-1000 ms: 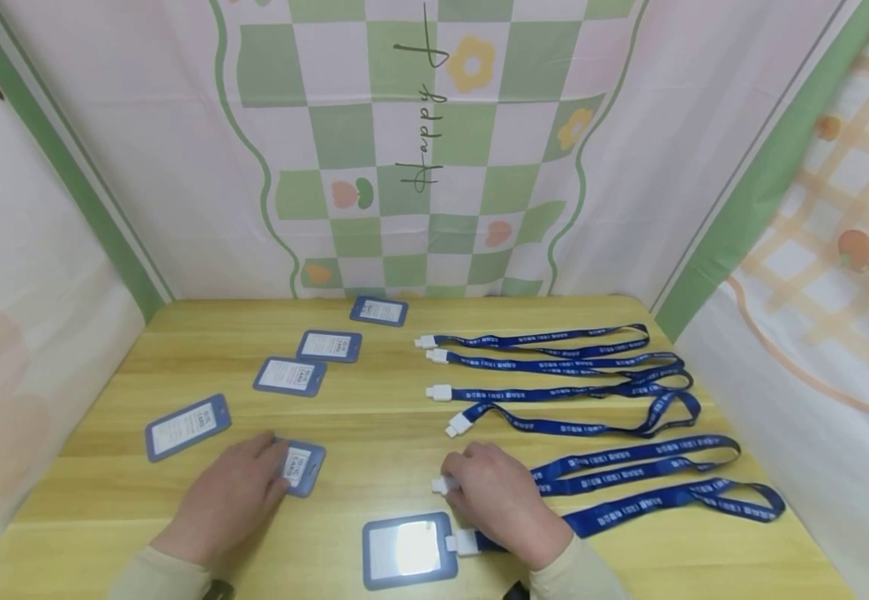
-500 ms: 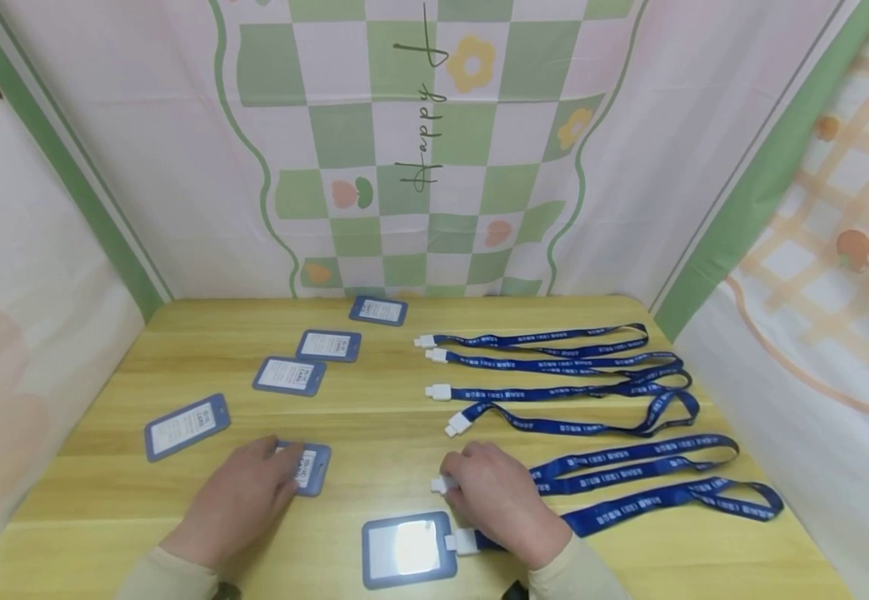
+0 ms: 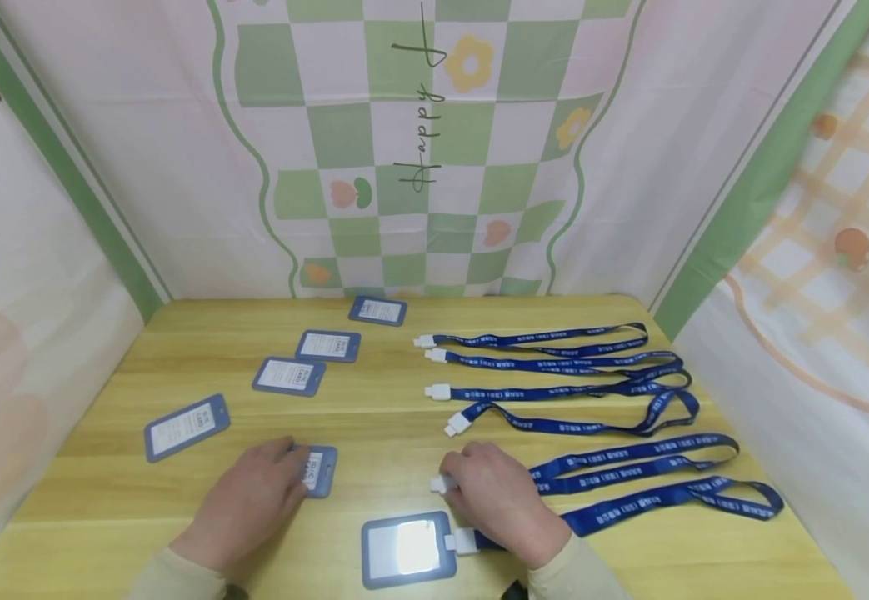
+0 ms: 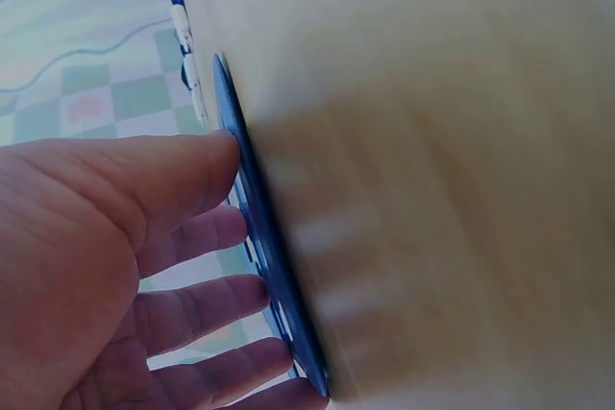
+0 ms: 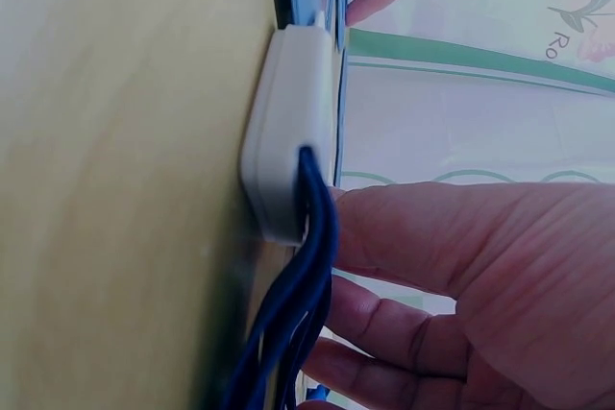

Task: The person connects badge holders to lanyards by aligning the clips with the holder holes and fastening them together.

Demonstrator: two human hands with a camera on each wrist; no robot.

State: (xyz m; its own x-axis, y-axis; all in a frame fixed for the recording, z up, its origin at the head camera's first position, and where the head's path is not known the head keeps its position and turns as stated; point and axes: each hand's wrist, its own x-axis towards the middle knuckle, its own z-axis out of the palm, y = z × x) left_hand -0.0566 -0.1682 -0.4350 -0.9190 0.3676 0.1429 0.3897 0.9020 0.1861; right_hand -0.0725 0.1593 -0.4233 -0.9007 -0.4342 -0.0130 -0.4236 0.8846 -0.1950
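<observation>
Blue card holder: flat on the wooden table (image 3: pixel 382 421), left of centre; card holder (image 3: pixel 321 472) partly covered by the left hand (image 3: pixel 252 498).
Left fingers: slightly apart, fairly straight, tips touching the holder; thumb at its near edge.
White clip: clip (image 3: pixel 440 485) pinched by the right hand (image 3: pixel 500 498), its end poking out leftward; blue strap (image 3: pixel 629 455) looped away to the right.
Right fingers: curled in on that clip; their tips partly hidden.
Joined badge: badge (image 3: pixel 408 550) just below the right hand, clipped to its own strap, glare on its window.
Other holders: four, one (image 3: pixel 187 427) left of the left hand, three toward the back edge.
Other straps: four (image 3: pixel 554 366), beyond the right hand, clips facing left.
Backdrop: green-and-white checked cloth (image 3: pixel 449 133).
</observation>
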